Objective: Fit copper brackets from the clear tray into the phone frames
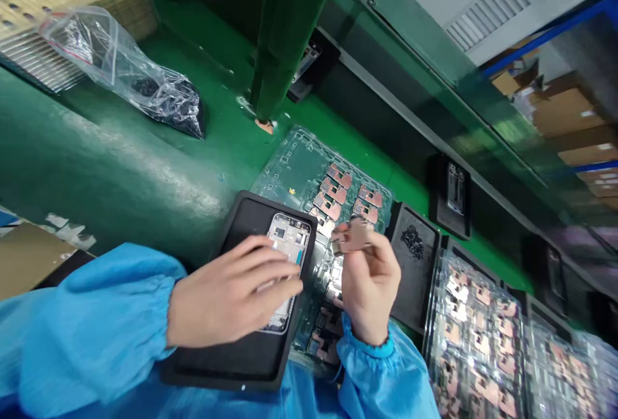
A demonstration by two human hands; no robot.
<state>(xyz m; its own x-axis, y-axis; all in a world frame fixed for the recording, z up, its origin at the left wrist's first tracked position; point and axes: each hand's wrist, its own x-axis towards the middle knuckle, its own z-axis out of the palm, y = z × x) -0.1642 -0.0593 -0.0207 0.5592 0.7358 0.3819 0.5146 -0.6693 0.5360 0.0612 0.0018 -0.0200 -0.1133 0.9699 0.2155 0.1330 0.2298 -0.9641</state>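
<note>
My left hand (232,297) lies flat with fingers stretched over a silver phone frame (288,239) that sits in a black holder tray (241,354). Beside it, my right hand (369,284) is raised and pinches a small copper-coloured shield plate (351,239) between thumb and fingers. Under and behind that hand lies a clear blister tray (290,174) with several more copper plates (338,190) in its pockets. Both arms wear blue sleeves.
A small black tray (415,258) with dark bits stands to the right, then stacked clear trays of copper parts (477,335). A plastic bag of dark parts (145,84), a green post (284,33) and black fixtures (451,197) stand on the green bench.
</note>
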